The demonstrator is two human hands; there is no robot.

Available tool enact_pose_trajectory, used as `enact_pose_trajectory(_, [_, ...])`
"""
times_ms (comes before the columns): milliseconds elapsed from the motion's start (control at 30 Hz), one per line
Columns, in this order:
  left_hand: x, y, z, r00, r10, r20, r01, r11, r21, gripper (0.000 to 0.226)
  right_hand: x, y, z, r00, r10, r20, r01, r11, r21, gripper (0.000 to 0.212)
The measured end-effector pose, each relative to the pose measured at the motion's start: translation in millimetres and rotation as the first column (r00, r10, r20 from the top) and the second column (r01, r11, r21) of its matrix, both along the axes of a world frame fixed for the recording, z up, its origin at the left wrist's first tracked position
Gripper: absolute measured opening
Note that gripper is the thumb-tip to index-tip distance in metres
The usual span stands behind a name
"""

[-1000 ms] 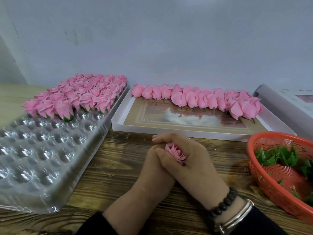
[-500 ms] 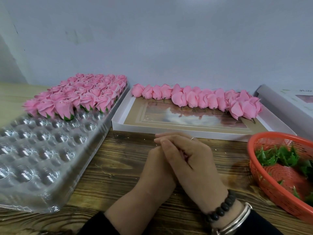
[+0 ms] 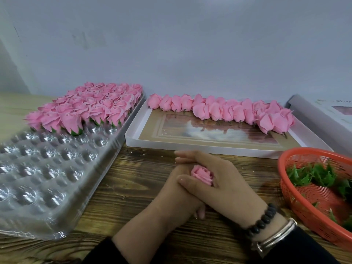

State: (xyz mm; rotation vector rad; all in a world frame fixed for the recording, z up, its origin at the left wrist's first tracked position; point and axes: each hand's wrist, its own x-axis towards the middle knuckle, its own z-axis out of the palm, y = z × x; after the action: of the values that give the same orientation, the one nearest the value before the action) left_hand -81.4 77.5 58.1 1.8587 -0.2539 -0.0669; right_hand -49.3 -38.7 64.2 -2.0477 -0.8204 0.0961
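A pink rose head sits between my two hands at the middle of the wooden table. My right hand lies over my left hand, its thumb and fingers curled round the rose. My left hand is mostly hidden beneath; it seems to cup the rose from below. A clear plastic blister tray at the left holds several pink roses with green bases in its far rows. A white shallow box behind my hands carries a row of pink rose heads without green bases.
A red plastic basket at the right holds several green leaf calyxes. Another white box lies at the far right. A pale wall stands close behind the table. Beaded and metal bracelets circle my right wrist.
The rose was visible a second ago, was covered by my right hand's fingers half a second ago, and shows again now. Both hands stayed in the same place.
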Motion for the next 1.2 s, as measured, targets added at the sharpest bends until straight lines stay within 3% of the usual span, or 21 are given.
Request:
enact_pose_trajectory(167, [3.5,3.6,-0.1,0.978,0.087,0.192,-0.076,0.995,-0.063,0.01,3.3,-4.0,-4.4,0.996,-0.045,-0.076,0.052,0.994,0.101,0.072])
enact_pose_trajectory(367, [4.5,-5.1,-7.9,0.96,0.198,0.2,-0.196,0.98,-0.03,0.021,-9.6,13.3,0.2,0.986,-0.167,-0.017,0.16,0.903,0.398,0.037])
enact_pose_trajectory(467, [3.6,-11.9,-7.9,0.952,0.212,0.222,-0.204,0.977,-0.059,0.02,-10.6,18.7,-1.2,0.967,-0.238,0.088,0.205,0.937,0.284,0.038])
enact_pose_trajectory(567, [3.9,-11.6,-6.2,0.966,0.161,0.203,-0.171,0.985,0.033,0.029,-4.6,12.4,0.2,0.983,-0.148,0.11,0.131,0.981,0.145,0.033])
enact_pose_trajectory(633, [5.6,-8.3,-6.6,0.993,0.04,0.108,-0.052,0.992,0.116,0.031,-2.6,8.0,3.3,0.996,-0.058,0.074,0.054,0.997,0.059,0.033])
enact_pose_trajectory(700, [2.6,-5.8,-3.1,0.997,-0.064,-0.049,0.068,0.995,0.075,0.025,-3.6,5.6,4.4,1.0,0.003,0.023,-0.003,1.0,0.002,0.03])
enact_pose_trajectory(767, [-1.6,-4.6,0.4,0.992,-0.093,-0.084,0.098,0.994,0.054,0.033,-5.1,4.3,5.8,1.0,0.0,0.018,0.001,1.0,-0.014,0.031])
enact_pose_trajectory(967, [-1.5,-1.0,2.5,0.98,0.016,0.197,-0.003,0.998,-0.066,0.037,-0.7,-0.7,4.7,0.997,-0.01,-0.083,0.013,0.999,0.042,0.056])
enact_pose_trajectory(1033, [0.4,-1.4,0.1,0.957,0.026,0.288,-0.003,0.997,-0.078,0.027,2.1,-2.0,1.7,0.996,0.008,-0.088,-0.006,1.0,0.026,0.062])
enact_pose_trajectory(1200, [5.5,2.9,-9.0,0.955,0.116,0.273,-0.065,0.98,-0.188,0.001,2.0,-4.0,0.5,0.995,-0.029,-0.094,0.037,0.995,0.092,0.076])
